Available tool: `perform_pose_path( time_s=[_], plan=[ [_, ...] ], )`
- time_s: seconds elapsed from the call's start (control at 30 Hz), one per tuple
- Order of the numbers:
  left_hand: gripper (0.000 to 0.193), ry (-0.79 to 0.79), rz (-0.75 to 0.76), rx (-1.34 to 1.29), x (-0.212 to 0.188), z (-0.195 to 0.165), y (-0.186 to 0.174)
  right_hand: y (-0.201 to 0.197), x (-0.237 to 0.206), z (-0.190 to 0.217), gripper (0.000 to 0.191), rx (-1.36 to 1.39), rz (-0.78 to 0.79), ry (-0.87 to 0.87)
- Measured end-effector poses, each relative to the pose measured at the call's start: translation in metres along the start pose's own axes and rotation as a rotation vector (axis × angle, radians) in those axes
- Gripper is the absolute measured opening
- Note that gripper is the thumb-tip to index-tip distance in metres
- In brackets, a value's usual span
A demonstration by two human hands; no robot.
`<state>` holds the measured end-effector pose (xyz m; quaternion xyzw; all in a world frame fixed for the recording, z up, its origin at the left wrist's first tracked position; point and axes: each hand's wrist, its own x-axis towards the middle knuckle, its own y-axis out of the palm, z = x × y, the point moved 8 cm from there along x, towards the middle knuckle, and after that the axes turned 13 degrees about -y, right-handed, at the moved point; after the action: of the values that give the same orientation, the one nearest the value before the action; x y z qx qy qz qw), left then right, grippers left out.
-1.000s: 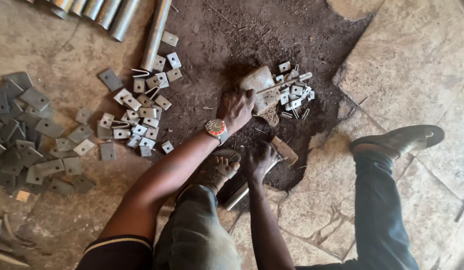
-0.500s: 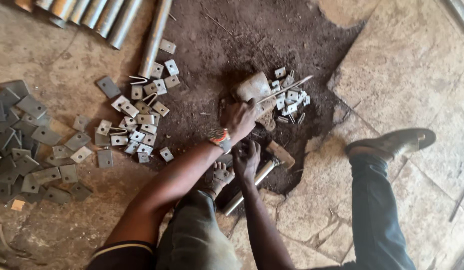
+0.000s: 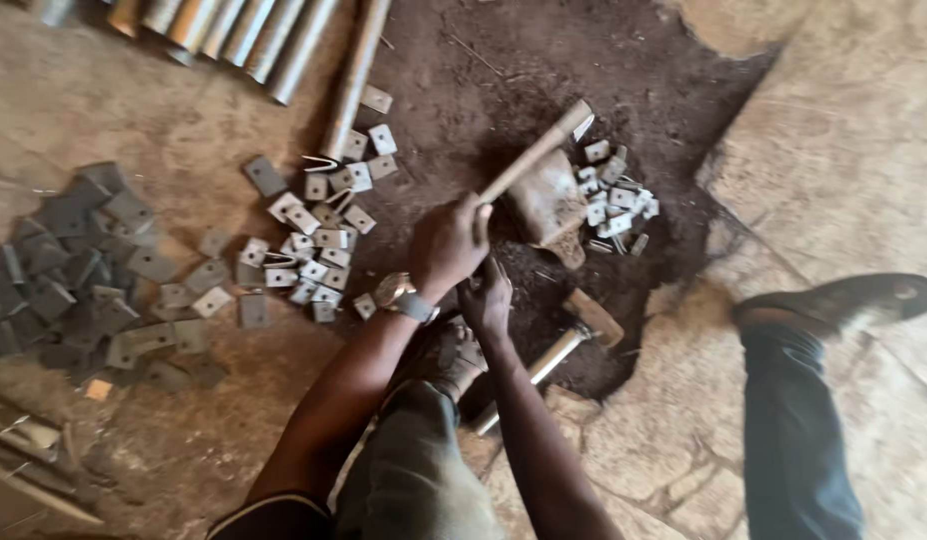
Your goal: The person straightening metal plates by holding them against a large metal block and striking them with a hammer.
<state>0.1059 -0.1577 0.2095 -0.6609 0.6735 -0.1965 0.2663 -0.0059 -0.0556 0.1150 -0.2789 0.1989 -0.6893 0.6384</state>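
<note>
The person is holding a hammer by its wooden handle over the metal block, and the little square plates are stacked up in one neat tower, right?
Not quite. The square plates are not in a tower: the head view shows them scattered loose on the ground. The rest holds: the left hand grips the hammer by its wooden handle over the metal block.

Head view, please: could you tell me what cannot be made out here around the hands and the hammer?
- Hammer: motion blur smears its head; head shape unclear.
- Right hand: partly hidden behind the left hand; what its fingers pinch cannot be seen.
- Block: blurred, material uncertain.
- Small plates beyond it: too blurred to count.
- Pipes: cut off by the top edge.
- Second hammer: handle end hidden by the right forearm.
</note>
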Motion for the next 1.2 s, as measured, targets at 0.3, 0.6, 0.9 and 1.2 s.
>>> perform_pose_path(
  time_s=[0.3,0.6,0.9,1.2],
  plan=[
    [0.022,0.042,-0.311,-0.259,0.012,0.019,-0.125,0.116,0.15,0.04,0.034,-0.054,0.301,0.018],
    [0.022,-0.12,0.285,-0.116,0.008,-0.049,0.111,-0.007,0.133,0.056,0.029,0.134,-0.062,-0.027],
    [0.023,-0.098,0.592,0.265,-0.003,-0.064,0.253,-0.161,0.127,-0.042,0.034,-0.354,-0.134,-0.09],
    [0.024,-0.106,0.656,0.402,-0.001,-0.043,0.314,-0.14,0.129,-0.034,0.046,-0.551,0.003,-0.262]
  ],
)
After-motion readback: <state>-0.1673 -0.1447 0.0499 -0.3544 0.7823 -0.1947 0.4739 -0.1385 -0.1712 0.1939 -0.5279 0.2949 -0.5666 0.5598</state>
